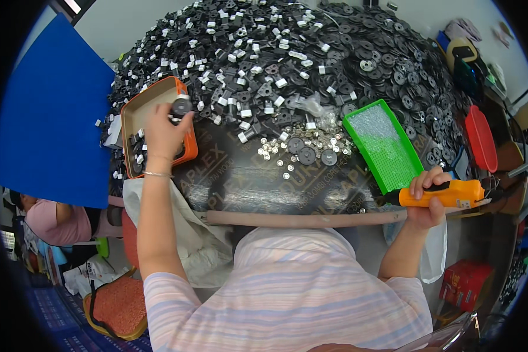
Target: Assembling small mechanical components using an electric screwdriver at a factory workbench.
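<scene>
The left hand (166,132) pinches palm-down while the right hand (426,215) wraps closed.

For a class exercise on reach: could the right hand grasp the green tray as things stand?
Probably not right now: the right hand is wrapped around an orange power tool. The green tray lies close by, uncovered, so a free hand could likely grasp it.

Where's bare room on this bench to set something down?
The dark board is mostly bare along the front edge, between the orange bin and the green tray. Crowded: behind it, with small metal pieces, then heaped black parts.
</scene>
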Motion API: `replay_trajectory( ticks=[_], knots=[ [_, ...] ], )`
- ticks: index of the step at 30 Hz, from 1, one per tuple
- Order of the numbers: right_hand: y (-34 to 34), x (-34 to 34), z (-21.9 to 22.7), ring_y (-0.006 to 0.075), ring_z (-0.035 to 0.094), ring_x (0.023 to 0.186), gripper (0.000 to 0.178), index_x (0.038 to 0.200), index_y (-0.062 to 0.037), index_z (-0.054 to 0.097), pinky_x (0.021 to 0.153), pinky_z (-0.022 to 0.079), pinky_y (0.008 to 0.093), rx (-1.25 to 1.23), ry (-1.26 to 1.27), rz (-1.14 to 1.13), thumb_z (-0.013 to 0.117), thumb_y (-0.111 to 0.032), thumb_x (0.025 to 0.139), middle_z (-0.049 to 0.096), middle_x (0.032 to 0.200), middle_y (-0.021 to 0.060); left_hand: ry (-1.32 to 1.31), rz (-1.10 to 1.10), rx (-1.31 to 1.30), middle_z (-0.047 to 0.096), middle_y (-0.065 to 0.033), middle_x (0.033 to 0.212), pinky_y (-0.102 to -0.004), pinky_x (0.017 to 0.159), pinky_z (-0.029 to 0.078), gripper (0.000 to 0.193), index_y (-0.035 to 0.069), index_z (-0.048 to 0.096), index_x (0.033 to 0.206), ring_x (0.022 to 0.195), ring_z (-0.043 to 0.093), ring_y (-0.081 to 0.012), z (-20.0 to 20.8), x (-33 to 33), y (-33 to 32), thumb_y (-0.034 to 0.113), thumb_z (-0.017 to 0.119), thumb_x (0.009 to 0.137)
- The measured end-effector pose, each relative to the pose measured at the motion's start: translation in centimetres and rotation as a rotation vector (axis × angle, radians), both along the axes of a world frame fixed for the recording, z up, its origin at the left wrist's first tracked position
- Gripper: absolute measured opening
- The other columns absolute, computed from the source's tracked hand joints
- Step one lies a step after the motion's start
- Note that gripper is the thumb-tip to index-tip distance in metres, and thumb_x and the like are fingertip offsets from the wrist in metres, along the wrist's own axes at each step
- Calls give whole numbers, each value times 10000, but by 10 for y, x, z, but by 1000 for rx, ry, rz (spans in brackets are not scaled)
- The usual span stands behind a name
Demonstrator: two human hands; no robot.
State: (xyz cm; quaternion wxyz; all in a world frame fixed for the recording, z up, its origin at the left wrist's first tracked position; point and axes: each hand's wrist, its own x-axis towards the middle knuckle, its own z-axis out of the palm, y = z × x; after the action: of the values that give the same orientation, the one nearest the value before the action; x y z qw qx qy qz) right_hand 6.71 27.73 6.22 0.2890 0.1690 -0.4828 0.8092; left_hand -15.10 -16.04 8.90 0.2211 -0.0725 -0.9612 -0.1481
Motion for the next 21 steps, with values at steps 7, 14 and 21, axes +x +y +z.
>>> replay_trajectory(
  ticks=[7,14,21],
  knots=[
    [-4,-3,-15,175,538,671,381,999,-2,492,627,462,279,107,-201,-99,705,-142,716,477,896,103,-60,-290,101,473,-223,1249,-431,983,386,553,19,586,1103,1164,452,-378,-37,-9,27,325,770,681],
    [2,-12,-30,229,549,944,618,1229,-11,419,852,444,348,288,-309,-476,726,-131,706,498,1130,130,-399,-27,-30,146,-239,1485,-501,1043,310,948,162,270,1435,1355,179,-433,-60,-40,90,504,747,690],
    [-48,2,-7,287,469,1118,510,1143,-85,427,969,386,421,929,358,-1150,715,-92,722,456,1179,131,-286,-57,107,158,-210,1486,-539,958,387,719,143,420,1316,1331,218,-438,-95,-29,93,382,737,716]
  ],
)
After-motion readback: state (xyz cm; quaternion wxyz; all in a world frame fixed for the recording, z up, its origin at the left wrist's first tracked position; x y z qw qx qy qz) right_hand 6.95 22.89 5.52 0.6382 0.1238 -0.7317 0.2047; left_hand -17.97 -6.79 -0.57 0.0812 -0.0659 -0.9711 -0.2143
